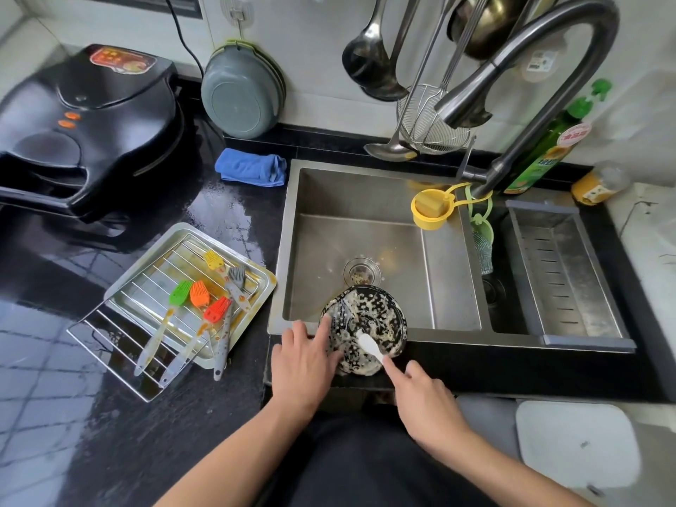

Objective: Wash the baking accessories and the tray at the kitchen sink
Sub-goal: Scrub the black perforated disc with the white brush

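A round black perforated pan (365,316), smeared with pale foam, leans on the front rim of the steel sink (365,199). My left hand (303,364) grips its left edge. My right hand (426,400) holds a small white brush (370,346) whose head rests on the pan's surface. On the wet black counter to the left lies a metal tray (146,268) with a wire rack (109,345) across it. Several silicone basting brushes (205,301) in yellow, grey, green, orange and red lie on the rack.
A curved faucet (530,67) arches over the sink, with a yellow soap cup (429,210) hanging below. A grey drain basket (563,265) fills the right basin. A blue cloth (252,166), a black electric griddle (87,129), a detergent bottle (548,148) and hanging ladles (373,64) surround it.
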Motion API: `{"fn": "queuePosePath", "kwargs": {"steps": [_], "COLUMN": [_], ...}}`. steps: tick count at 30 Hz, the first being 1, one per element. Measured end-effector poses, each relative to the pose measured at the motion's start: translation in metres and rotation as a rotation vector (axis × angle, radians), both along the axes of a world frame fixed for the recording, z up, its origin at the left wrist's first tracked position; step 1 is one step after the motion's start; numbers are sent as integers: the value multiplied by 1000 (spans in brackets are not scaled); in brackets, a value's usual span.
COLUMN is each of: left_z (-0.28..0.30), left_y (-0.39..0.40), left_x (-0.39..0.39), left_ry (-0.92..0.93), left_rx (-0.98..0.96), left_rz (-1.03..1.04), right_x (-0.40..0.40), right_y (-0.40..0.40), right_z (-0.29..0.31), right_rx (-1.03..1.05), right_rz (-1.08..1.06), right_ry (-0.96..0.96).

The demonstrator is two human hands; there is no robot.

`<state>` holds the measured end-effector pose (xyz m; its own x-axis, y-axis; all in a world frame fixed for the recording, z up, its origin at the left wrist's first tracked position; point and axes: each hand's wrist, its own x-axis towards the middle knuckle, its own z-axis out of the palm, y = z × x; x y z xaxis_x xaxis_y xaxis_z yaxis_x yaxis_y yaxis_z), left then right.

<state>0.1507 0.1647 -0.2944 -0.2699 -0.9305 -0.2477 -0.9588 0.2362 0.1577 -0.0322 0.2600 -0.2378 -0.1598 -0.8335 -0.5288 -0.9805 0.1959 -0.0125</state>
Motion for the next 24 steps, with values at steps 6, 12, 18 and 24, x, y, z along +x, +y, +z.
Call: {"fn": "queuePosePath", "kwargs": {"steps": [6, 12, 18, 24], "left_z": [3, 6, 7, 6], "left_y": [-4, -4, -3, 9], "left_x": [-2, -3, -9, -12], "left_ry": [-5, 31, 37, 372], "left_rx": [-25, 51, 81, 41], "left_rz": [-13, -40, -54, 177], "right_x": [23, 6, 23, 5], "right_y": [-45, -13, -49, -20], "right_z": [1, 8, 0, 5], "right_rx": [-31, 0, -43, 44], "right_rz": [109, 125, 105, 85], "right_ry": [71, 131, 115, 72]}}
